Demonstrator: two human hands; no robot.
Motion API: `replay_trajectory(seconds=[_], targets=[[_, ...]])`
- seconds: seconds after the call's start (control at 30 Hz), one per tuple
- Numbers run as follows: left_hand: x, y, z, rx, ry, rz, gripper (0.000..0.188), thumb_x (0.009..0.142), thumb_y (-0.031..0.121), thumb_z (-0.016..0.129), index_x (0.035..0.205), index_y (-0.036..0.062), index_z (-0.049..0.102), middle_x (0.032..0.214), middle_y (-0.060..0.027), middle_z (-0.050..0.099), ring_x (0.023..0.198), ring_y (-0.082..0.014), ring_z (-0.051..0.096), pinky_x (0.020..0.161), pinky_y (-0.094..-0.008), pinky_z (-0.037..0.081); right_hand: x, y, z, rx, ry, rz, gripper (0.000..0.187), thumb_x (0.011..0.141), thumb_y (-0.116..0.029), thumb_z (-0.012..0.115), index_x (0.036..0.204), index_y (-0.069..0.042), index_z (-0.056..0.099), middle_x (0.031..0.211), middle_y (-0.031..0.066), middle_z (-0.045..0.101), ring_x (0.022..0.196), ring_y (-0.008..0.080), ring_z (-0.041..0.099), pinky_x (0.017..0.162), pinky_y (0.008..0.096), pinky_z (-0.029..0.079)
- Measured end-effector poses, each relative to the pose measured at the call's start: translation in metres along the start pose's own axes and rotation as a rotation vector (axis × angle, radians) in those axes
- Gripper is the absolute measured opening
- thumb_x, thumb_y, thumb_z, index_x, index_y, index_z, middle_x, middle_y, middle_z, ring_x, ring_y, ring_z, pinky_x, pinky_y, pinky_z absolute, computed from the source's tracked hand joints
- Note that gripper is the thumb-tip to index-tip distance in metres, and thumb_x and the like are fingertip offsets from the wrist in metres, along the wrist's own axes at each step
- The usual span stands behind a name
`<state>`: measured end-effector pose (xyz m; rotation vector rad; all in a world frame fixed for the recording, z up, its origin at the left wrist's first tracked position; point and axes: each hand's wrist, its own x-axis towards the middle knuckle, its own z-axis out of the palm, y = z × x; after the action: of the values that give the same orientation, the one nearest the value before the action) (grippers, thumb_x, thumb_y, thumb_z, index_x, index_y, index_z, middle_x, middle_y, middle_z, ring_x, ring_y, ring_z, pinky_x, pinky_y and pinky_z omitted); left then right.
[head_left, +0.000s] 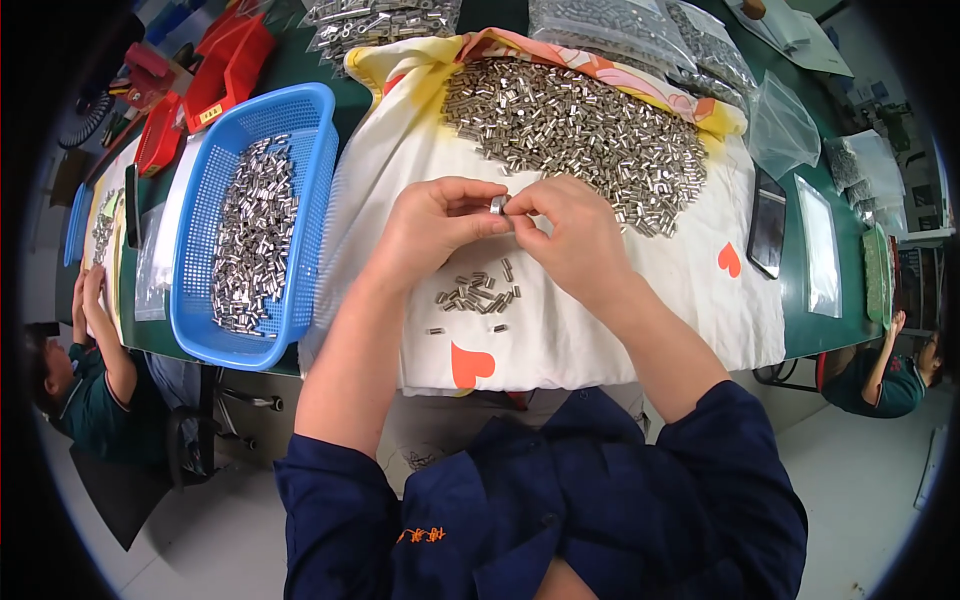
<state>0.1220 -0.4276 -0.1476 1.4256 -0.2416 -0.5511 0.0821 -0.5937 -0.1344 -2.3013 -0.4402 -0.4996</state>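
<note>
Across a dark green bench (805, 340) in a pale-floored workroom, small metal parts lie sorted by basket, cloth and bag. At far left, a seated co-worker in a dark green shirt (115, 390) has both hands at the bench's edge. Red plastic bins (228, 65) stand beyond a rectangular blue plastic mesh basket (318, 150), whose raised walls appear to keep a load of short silvery metal cylinders (255, 240) from rolling away. Beside it spreads a white cloth printed with red hearts (590, 340), its pale weave probably making small pieces easier to spot.

Over the cloth, the person's left hand (440, 220) pinches a small silvery metal piece (497, 205) between thumb and forefinger, steadying it in plain sight. Below lies a loose scatter of similar cylinders (478, 293), within easy reach. The right hand (565, 215), fingertips drawn together, meets the piece from the other side; its exact shape is partly hidden. Behind, a large heap of silvery cylinders (580, 130) rests against the cloth's bunched yellow-and-orange edge, which seems to serve as a bank. Farther right lie a black phone (767, 222) and an angular clear plastic bag (785, 125).
</note>
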Motion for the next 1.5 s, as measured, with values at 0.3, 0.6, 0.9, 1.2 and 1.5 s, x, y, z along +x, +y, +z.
replay_trajectory(seconds=[0.3, 0.6, 0.9, 1.2, 1.5], targets=[[-0.002, 0.001, -0.002, 0.044, -0.003, 0.002, 0.031, 0.072, 0.002, 0.068, 0.101, -0.0048, 0.058, 0.087, -0.0074, 0.064, 0.079, -0.0098, 0.059, 0.07, -0.0206, 0.047, 0.0, -0.003, -0.004, 0.095, -0.042, 0.119, 0.005, 0.067, -0.007, 0.061, 0.071, -0.004, 0.059, 0.071, 0.0084, 0.059, 0.07, 0.0245, 0.057, 0.062, 0.0333, 0.046], [-0.006, 0.01, -0.004, 0.118, -0.101, -0.07, 0.034, 0.07, 0.001, 0.069, 0.102, -0.0049, 0.058, 0.088, -0.0068, 0.063, 0.079, -0.0085, 0.059, 0.068, -0.02, 0.047, 0.009, 0.007, -0.02, 0.403, -0.325, 0.43, 0.009, 0.072, -0.007, 0.063, 0.079, -0.002, 0.061, 0.073, 0.0018, 0.061, 0.066, 0.008, 0.055, 0.063, 0.0227, 0.044], [-0.006, 0.008, -0.002, 0.153, -0.282, -0.134, 0.027, 0.07, 0.0, 0.069, 0.096, 0.0011, 0.063, 0.075, 0.0019, 0.058, 0.068, -0.0034, 0.054, 0.062, -0.0175, 0.044, 0.012, 0.046, -0.015, -0.276, -0.106, 0.143, 0.007, 0.073, -0.01, 0.058, 0.078, -0.007, 0.062, 0.075, 0.0068, 0.06, 0.075, 0.0232, 0.055, 0.07, 0.0339, 0.043], [-0.002, 0.007, -0.003, 0.138, -0.23, -0.104, 0.032, 0.07, -0.004, 0.065, 0.101, -0.0025, 0.058, 0.087, -0.0022, 0.061, 0.074, -0.0045, 0.054, 0.067, -0.0181, 0.046, 0.011, 0.034, -0.007, -0.332, -0.093, 0.073, 0.007, 0.071, -0.009, 0.06, 0.078, -0.007, 0.062, 0.076, 0.0068, 0.06, 0.077, 0.0227, 0.055, 0.071, 0.0346, 0.042], [0.002, 0.0, -0.006, -0.05, -0.078, -0.016, 0.033, 0.073, 0.002, 0.067, 0.104, -0.0036, 0.056, 0.089, -0.0068, 0.063, 0.08, -0.0102, 0.059, 0.072, -0.0206, 0.047, 0.005, 0.007, -0.013, 0.386, -0.193, 0.316, 0.009, 0.072, -0.006, 0.062, 0.081, -0.004, 0.062, 0.077, 0.0028, 0.062, 0.068, 0.0112, 0.056, 0.064, 0.024, 0.044]])
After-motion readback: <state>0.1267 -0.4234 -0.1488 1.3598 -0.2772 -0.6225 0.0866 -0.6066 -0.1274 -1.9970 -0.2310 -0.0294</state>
